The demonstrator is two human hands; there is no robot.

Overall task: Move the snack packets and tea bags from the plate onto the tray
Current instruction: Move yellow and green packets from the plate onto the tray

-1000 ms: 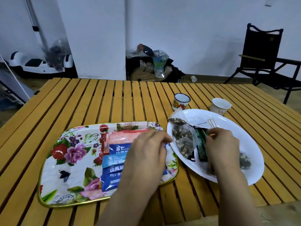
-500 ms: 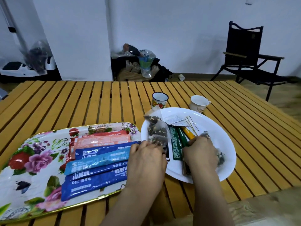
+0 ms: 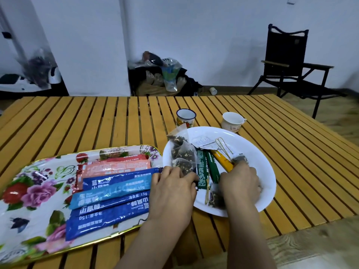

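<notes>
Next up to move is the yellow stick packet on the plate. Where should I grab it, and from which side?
Pinch the yellow stick packet at its far upper end, coming from above. That end lies bare on the white plate; the near end runs under the right hand, and a green packet lies close along its left side, so a side approach looks cramped.

1. Your left hand (image 3: 172, 188) lies across the near left rim of the white plate (image 3: 258, 158), its fingertips touching the clear tea bags (image 3: 181, 156).
2. Your right hand (image 3: 240, 181) reaches into the plate, fingers curled beside the yellow packet (image 3: 222, 160) and green packets (image 3: 206, 167).
3. The floral tray (image 3: 35, 183) holds blue packets (image 3: 108, 202) and pink packets (image 3: 116, 166).
</notes>
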